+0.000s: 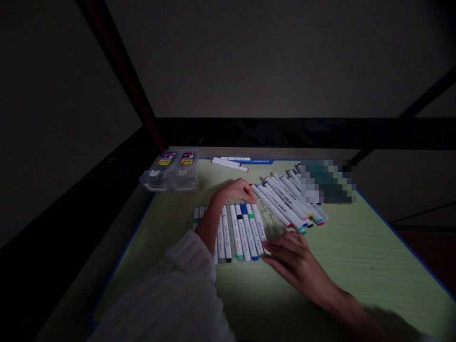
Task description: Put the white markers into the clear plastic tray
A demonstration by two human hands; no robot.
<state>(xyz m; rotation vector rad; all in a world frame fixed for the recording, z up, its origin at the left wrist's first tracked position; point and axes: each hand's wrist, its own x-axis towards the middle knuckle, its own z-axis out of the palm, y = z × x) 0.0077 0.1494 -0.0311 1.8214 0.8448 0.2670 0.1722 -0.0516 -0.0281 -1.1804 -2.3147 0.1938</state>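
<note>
Several white markers (239,237) lie side by side in a row on the table, their ends in different colours. At the right end of this row, one marker (260,228) lies between my two hands. My left hand (235,190) reaches over the row, its bent fingers closed at that marker's far end. My right hand (295,261) has its thumb and fingertips around the near end of the same marker. My left forearm hides part of the row. A loose pile of markers (285,202) lies just beyond my right hand.
Two clear plastic cases (169,173) with labels stand at the table's far left corner. A few markers (230,164) lie near the back edge, beside a blue strip (258,162). A dark, pixelated flat object (333,183) sits at the far right. The light-green table (374,256) has blue edges.
</note>
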